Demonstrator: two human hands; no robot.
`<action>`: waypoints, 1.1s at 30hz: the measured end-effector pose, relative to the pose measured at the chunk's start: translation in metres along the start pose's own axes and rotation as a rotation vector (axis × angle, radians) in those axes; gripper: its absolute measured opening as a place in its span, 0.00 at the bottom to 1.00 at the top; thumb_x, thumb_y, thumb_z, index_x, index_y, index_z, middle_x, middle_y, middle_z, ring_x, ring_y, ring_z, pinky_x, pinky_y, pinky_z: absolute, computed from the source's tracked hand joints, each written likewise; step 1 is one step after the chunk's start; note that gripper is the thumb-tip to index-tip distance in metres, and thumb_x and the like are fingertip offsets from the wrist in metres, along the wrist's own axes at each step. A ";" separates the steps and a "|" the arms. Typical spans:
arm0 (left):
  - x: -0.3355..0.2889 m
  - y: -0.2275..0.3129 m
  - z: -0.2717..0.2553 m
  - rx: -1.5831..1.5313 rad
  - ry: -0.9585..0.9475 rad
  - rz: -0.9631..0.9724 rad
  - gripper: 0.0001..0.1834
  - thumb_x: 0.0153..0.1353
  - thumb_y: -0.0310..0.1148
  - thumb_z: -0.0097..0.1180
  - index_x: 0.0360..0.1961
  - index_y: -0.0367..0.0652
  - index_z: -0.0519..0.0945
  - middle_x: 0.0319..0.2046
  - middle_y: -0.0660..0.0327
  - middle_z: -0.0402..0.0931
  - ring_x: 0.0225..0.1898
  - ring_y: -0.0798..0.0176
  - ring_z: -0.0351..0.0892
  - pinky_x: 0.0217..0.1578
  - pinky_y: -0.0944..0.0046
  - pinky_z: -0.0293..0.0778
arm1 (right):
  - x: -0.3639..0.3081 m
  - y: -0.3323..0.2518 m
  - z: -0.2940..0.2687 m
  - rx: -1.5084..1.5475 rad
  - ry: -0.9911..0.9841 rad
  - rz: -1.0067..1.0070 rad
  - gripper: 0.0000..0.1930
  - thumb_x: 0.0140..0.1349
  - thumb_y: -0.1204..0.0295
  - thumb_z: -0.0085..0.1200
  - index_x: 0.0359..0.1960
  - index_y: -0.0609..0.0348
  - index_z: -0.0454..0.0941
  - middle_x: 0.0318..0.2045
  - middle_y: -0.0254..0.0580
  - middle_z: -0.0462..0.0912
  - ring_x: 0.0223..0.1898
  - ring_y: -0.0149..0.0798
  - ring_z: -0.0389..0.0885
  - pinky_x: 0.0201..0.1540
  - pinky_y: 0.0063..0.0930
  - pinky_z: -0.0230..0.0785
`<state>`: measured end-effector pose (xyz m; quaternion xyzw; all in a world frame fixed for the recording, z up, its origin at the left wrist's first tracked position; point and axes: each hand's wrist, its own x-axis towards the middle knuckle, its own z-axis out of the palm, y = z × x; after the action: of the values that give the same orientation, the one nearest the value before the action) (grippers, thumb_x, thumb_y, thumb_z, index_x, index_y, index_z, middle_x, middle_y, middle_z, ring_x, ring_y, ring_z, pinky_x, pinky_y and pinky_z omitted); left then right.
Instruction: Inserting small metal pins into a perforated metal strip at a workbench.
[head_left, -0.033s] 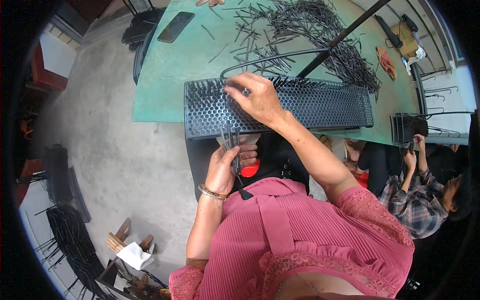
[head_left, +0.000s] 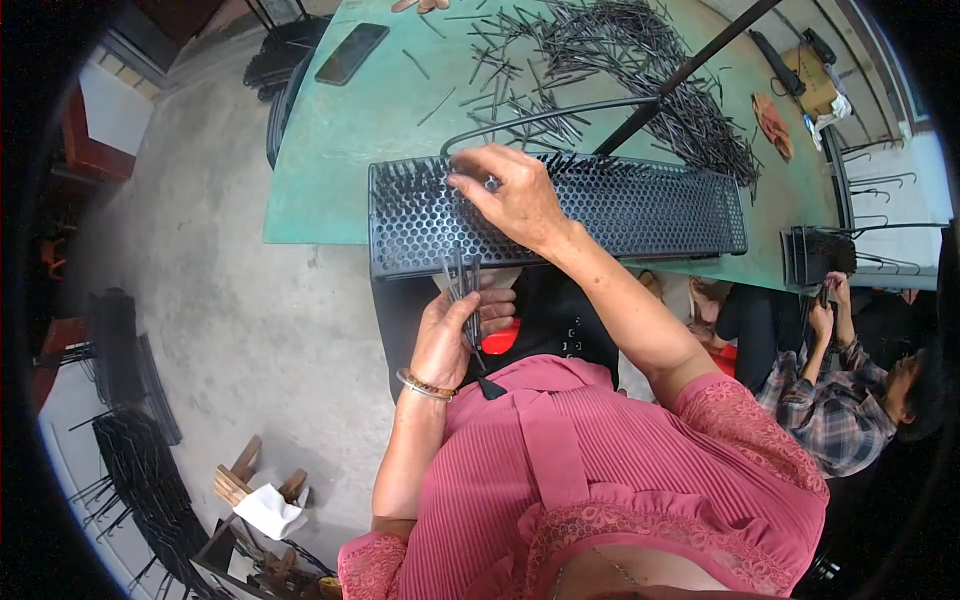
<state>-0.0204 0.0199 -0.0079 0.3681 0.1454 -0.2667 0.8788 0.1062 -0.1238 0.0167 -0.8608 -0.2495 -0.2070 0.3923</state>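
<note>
A long black perforated metal rack (head_left: 640, 215) lies across the table's near edge, its mesh face full of round holes. Thin black rods (head_left: 405, 185) stand up in several holes, mostly along the far side and at the left end. My right hand (head_left: 515, 195) is over the left half of the rack, thumb and fingers curled in toward the upright rods; what sits between the fingertips is too small to make out. Below the rack's near edge, my left hand (head_left: 450, 325) is closed around a bundle of thin black rods (head_left: 460, 285), pointing up toward the rack.
Loose black rods (head_left: 620, 50) are heaped on the green table (head_left: 320, 190) beyond the rack. A black bent bar (head_left: 690, 70) rises over them. A phone (head_left: 352, 54) lies far left. At the right, another person (head_left: 830, 400) handles a similar rack (head_left: 815, 255).
</note>
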 end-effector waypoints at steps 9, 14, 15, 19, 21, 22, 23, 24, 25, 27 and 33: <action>0.002 0.002 0.003 -0.021 -0.012 0.012 0.17 0.66 0.29 0.43 0.52 0.27 0.66 0.44 0.43 0.75 0.44 0.53 0.79 0.46 0.57 0.77 | 0.000 -0.009 -0.011 0.108 -0.006 0.108 0.08 0.54 0.73 0.59 0.34 0.64 0.81 0.29 0.43 0.81 0.30 0.38 0.80 0.33 0.27 0.72; 0.002 0.011 0.009 -0.054 -0.029 0.149 0.15 0.66 0.30 0.44 0.51 0.32 0.68 0.43 0.47 0.76 0.42 0.54 0.80 0.45 0.57 0.78 | -0.018 -0.032 -0.035 0.524 -0.564 0.600 0.14 0.59 0.66 0.58 0.36 0.69 0.80 0.27 0.35 0.80 0.30 0.23 0.73 0.32 0.21 0.68; 0.002 0.012 0.010 -0.053 -0.031 0.147 0.15 0.66 0.30 0.44 0.51 0.32 0.68 0.43 0.47 0.76 0.42 0.54 0.80 0.45 0.57 0.78 | -0.022 -0.033 -0.036 0.549 -0.601 0.612 0.13 0.59 0.67 0.58 0.35 0.68 0.80 0.26 0.34 0.79 0.30 0.23 0.73 0.32 0.20 0.68; 0.003 0.010 0.015 0.026 -0.051 0.105 0.17 0.67 0.31 0.43 0.52 0.30 0.68 0.46 0.46 0.75 0.46 0.54 0.78 0.47 0.56 0.77 | -0.033 -0.026 -0.034 0.770 -0.498 0.713 0.12 0.59 0.68 0.58 0.36 0.68 0.79 0.28 0.32 0.79 0.30 0.22 0.73 0.33 0.19 0.68; 0.004 0.006 0.018 -0.009 -0.051 0.070 0.18 0.67 0.32 0.44 0.52 0.28 0.68 0.48 0.44 0.74 0.46 0.53 0.78 0.45 0.56 0.78 | -0.031 -0.020 -0.037 0.701 -0.395 0.699 0.12 0.60 0.70 0.57 0.38 0.69 0.79 0.30 0.32 0.80 0.32 0.23 0.74 0.35 0.18 0.68; 0.005 0.002 0.015 -0.008 -0.050 0.071 0.18 0.67 0.32 0.44 0.52 0.28 0.68 0.48 0.44 0.74 0.46 0.53 0.78 0.45 0.56 0.78 | -0.025 -0.022 -0.041 0.689 -0.325 0.682 0.12 0.60 0.70 0.57 0.39 0.70 0.79 0.31 0.33 0.80 0.33 0.23 0.74 0.36 0.18 0.69; 0.005 -0.001 0.011 -0.034 -0.063 0.035 0.18 0.67 0.32 0.44 0.52 0.28 0.68 0.47 0.44 0.74 0.46 0.52 0.78 0.44 0.56 0.79 | -0.024 -0.016 -0.041 0.715 -0.228 0.634 0.12 0.60 0.72 0.56 0.41 0.69 0.78 0.33 0.35 0.81 0.35 0.24 0.75 0.38 0.19 0.69; 0.006 -0.002 0.010 -0.057 -0.078 -0.004 0.18 0.67 0.31 0.44 0.53 0.28 0.68 0.47 0.44 0.74 0.46 0.52 0.78 0.43 0.55 0.79 | -0.018 -0.015 -0.046 0.652 -0.173 0.596 0.12 0.61 0.73 0.55 0.42 0.68 0.77 0.34 0.36 0.82 0.37 0.24 0.76 0.40 0.18 0.69; 0.007 -0.003 0.013 -0.053 -0.090 -0.017 0.18 0.67 0.32 0.44 0.53 0.28 0.67 0.46 0.43 0.75 0.45 0.52 0.78 0.42 0.56 0.80 | -0.017 -0.003 -0.041 0.583 -0.077 0.506 0.11 0.61 0.74 0.54 0.42 0.68 0.77 0.34 0.37 0.82 0.37 0.25 0.78 0.40 0.18 0.70; 0.009 -0.006 0.015 -0.038 -0.086 -0.025 0.19 0.67 0.32 0.44 0.53 0.28 0.67 0.46 0.43 0.75 0.45 0.52 0.79 0.42 0.55 0.80 | -0.008 0.001 -0.043 0.468 -0.019 0.422 0.11 0.62 0.74 0.53 0.43 0.68 0.76 0.33 0.37 0.82 0.37 0.26 0.78 0.40 0.19 0.70; 0.012 -0.008 0.010 -0.107 -0.004 -0.079 0.19 0.67 0.32 0.43 0.52 0.27 0.66 0.44 0.43 0.75 0.42 0.53 0.79 0.42 0.55 0.79 | -0.004 0.014 -0.028 0.330 0.074 0.295 0.09 0.60 0.74 0.55 0.40 0.66 0.78 0.33 0.39 0.83 0.36 0.27 0.80 0.40 0.21 0.71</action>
<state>-0.0149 0.0039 -0.0113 0.3140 0.1719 -0.2937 0.8863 0.1072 -0.1541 0.0236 -0.8040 -0.1368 -0.1353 0.5626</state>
